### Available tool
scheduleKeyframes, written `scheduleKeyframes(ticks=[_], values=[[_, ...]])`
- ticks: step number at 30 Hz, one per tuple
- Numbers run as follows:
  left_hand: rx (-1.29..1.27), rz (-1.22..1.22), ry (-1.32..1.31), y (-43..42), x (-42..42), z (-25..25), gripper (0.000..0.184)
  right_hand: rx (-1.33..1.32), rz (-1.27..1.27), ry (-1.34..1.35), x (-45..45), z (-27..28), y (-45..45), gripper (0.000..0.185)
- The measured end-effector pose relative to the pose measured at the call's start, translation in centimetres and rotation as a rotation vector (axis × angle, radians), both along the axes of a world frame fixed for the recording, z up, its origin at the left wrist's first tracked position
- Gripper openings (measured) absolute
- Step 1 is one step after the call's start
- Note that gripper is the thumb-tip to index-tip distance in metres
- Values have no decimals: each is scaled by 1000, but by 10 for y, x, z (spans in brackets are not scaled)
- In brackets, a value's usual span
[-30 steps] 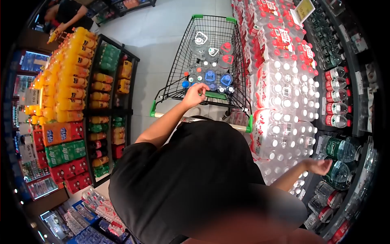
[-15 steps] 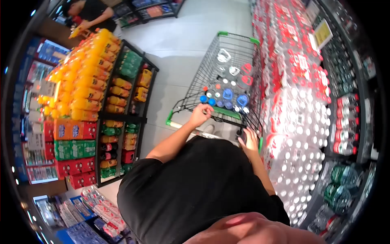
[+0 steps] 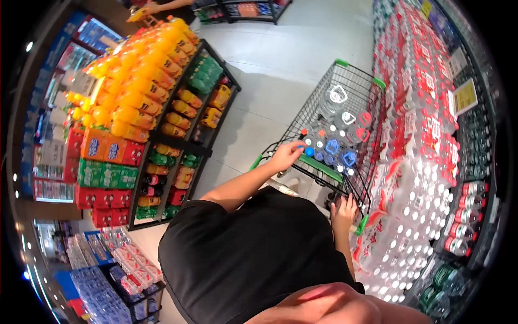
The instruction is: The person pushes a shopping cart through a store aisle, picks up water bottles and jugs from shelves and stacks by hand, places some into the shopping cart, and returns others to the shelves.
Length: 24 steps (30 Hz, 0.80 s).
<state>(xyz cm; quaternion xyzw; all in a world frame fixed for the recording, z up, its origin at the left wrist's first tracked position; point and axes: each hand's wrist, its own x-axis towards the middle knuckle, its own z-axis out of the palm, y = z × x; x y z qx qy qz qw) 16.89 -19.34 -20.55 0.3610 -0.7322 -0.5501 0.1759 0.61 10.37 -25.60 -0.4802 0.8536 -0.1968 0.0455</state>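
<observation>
A green-edged wire shopping cart (image 3: 302, 127) stands ahead, tilted to the upper right in view. Large bottles with blue handles (image 3: 349, 158), white handles (image 3: 338, 94) and red handles (image 3: 362, 134) stand in it, beside smaller capped bottles. My left hand (image 3: 287, 156) is over the cart's near edge, fingers drawn together at a blue cap (image 3: 309, 152); whether it grips anything is hidden. My right hand (image 3: 344, 211) lies at the handle's right end, near its green corner (image 3: 362, 224), fingers apart and closed around nothing.
Orange drinks (image 3: 154, 70) are piled on a black rack (image 3: 202, 148) at left. Wrapped water bottles (image 3: 404, 216) line the right, with a shelf of bottles (image 3: 469, 216) beyond. Another person's arm (image 3: 167, 6) shows at top left. Packs of bottles (image 3: 100, 286) stand at lower left.
The view has turned, so the cart appears farther right. My right hand has come from the right shelf to the cart's handle. The fingers of my left hand have moved up to the blue caps.
</observation>
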Motion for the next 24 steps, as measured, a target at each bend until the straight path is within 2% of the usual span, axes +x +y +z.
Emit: scheduleKeyframes(ticks=[2, 4, 8, 10, 11, 13, 14, 15, 16, 18, 19, 22, 24], values=[[-217, -37, 104, -19, -20, -27, 35, 80, -33, 3, 4, 0, -1, 44], [-55, -144, 74, -36, -42, -31, 49, 154, -108, -139, 10, 7, -3, 40], [-106, -346, 150, -74, -101, -98, 62, 184, -142, -34, 38, 0, 9, 31], [-118, -446, 37, -85, -128, -114, 64, 174, -182, -83, 57, 4, 10, 31], [-176, -476, 71, -91, -143, -134, 63, 159, -212, -94, 69, 4, 13, 41], [-263, -517, 103, -96, -171, -164, 65, 137, -269, -138, 87, 15, 19, 49], [-235, -528, 35, -95, -182, -171, 69, 120, -297, -161, 96, 19, 24, 53], [-130, -551, 19, -95, -194, -180, 69, 74, -376, -300, 106, 21, 33, 59], [-28, -574, 0, -95, -208, -192, 69, 24, -495, -342, 118, 21, 44, 58], [-297, -505, 102, -91, -233, -220, 69, -86, -730, -413, 145, 19, 65, 55], [-253, -465, 14, -86, -244, -215, 68, -132, -908, -476, 161, 20, 73, 53], [-296, -355, -27, -74, -276, -217, 68, -18, -1126, -574, 199, 11, 108, 52], [-308, -332, -46, -72, -294, -244, 74, 124, -1132, -559, 229, -2, 135, 53]])
